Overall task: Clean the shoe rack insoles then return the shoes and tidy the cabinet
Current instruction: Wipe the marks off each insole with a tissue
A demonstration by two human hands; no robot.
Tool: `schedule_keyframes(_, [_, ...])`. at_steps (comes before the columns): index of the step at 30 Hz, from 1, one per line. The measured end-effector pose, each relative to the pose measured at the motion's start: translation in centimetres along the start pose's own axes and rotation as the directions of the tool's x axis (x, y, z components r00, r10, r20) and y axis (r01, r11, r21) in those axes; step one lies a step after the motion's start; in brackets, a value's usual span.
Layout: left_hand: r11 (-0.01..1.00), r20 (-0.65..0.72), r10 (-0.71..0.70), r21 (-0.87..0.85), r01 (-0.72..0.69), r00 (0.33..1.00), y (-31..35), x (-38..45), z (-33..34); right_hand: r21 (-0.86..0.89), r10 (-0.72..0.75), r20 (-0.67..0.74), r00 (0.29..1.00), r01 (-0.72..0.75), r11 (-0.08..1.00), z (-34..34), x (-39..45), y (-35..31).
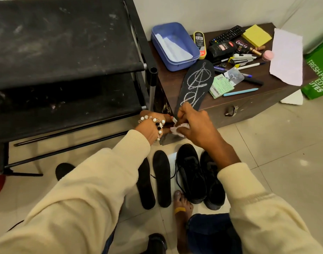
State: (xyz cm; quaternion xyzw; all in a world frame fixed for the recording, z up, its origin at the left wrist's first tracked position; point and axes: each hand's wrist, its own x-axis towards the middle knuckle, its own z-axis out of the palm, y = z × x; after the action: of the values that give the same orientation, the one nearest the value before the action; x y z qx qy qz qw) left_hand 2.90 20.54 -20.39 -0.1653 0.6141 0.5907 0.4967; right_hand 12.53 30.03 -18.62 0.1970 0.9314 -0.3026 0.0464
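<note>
1. Pale floor tiles fill the lower frame below a white wall, with a green bag at right.
2. Upper left, the black shoe rack stands with dusty, scuffed fabric shelves and no shoes on them.
3. Right of it, a dark wooden cabinet carries clutter: a blue tray, a remote, yellow sticky notes, polish bottles, pens and loose paper.
4. Lower centre, a pair of black shoes sits on the floor just beside two spare insoles.
5. At centre, the chalk-marked insole leans from the person's hands up onto the cabinet top.
6. The right hand has its fingers curled round a crumpled white tissue at the heel end of that insole.
7. The left hand, wearing a bead bracelet, pinches the heel end to steady it.
8. Judged from this, the wiping step is in hand; next, the tissue would need to travel up the scribbled surface while the left hand braces the heel, before the shoes go back.
</note>
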Motion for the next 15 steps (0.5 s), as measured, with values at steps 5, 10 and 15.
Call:
schedule_keyframes(5, [0.999, -0.030, 0.006, 0.053, -0.005, 1.000, 0.1, -0.2, 0.6, -0.156, 0.127, -0.182, 0.975, -0.156, 0.975, -1.4, 0.3, 1.7])
schedule_keyframes(10, [0.998, -0.063, 0.026, 0.064, -0.022, 0.998, 0.1, -0.1, 0.7, -0.256, -0.048, -0.023, 0.999, 0.041, 0.966, 0.2, 0.2, -0.3])
schedule_keyframes(15, [0.998, -0.044, 0.024, 0.058, -0.021, 0.999, 0.3, -0.3, 0.8, -0.270, 0.013, -0.059, 0.998, -0.028, 0.962, -1.1, 0.5, 1.4])
